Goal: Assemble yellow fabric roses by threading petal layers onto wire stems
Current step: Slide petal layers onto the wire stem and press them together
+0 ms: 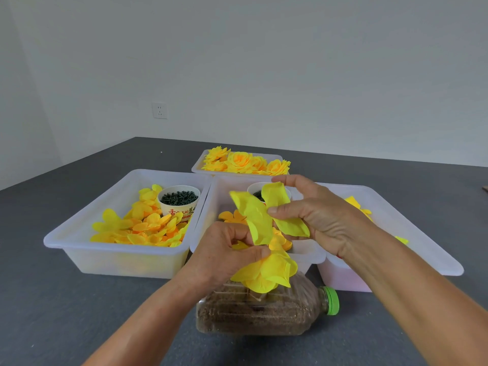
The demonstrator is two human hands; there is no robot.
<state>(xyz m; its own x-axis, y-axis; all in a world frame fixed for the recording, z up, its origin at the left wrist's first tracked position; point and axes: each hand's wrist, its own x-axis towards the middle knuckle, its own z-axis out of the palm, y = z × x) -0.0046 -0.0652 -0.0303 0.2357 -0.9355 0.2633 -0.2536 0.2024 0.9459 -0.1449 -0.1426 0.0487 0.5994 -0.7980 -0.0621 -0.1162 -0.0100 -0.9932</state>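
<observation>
Above the near edge of the dark grey tabletop [79, 299], the left hand [224, 254] pinches a partly built yellow fabric rose [266, 273] at its base, fingers pressed together; the wire stem is hidden. The right hand [317, 217] grips a loose yellow fabric petal layer [264, 215] between thumb and fingers, just above the rose. Judged mid-assembly: several layers seated, this one not yet threaded. Finished yellow roses [245, 162] fill the far translucent white plastic tray [196, 167]; many unthreaded petal layers [142, 228] remain in the left translucent plastic tray [79, 244] beside a white paper cup of dark green pieces [179, 202]. A clear plastic bottle of brown grain with a green cap [264, 310] lies beneath the hands. Plain pale wall [290, 62], one white wall socket [159, 110].
</observation>
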